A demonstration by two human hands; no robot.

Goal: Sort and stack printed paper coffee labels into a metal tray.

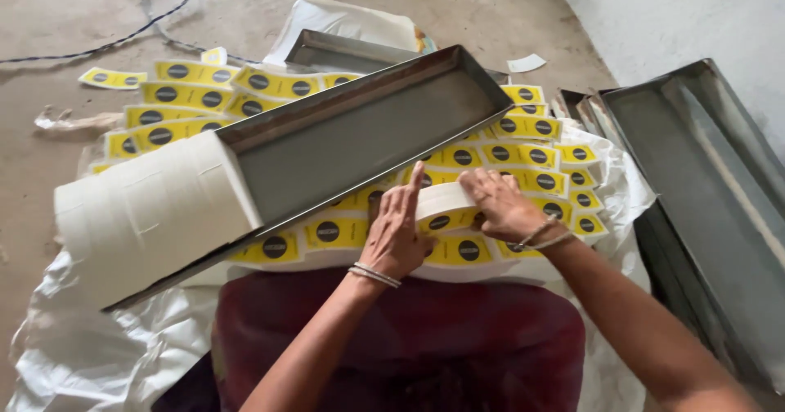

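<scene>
Gripping a curled yellow label strip (pixel 441 216) between them, the left hand (pixel 396 236) and right hand (pixel 500 206) are pinching its paper edge over the near rows of label sheets (pixel 327 234) on the floor. Peeling cleanly is probably calling for slow, even pulling, keeping the strip low beside the long metal tray (pixel 368 134).

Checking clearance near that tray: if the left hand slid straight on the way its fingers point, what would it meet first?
Probably the metal tray: the left hand points up-frame across the yellow labels toward its near edge; depth is unclear.
</scene>
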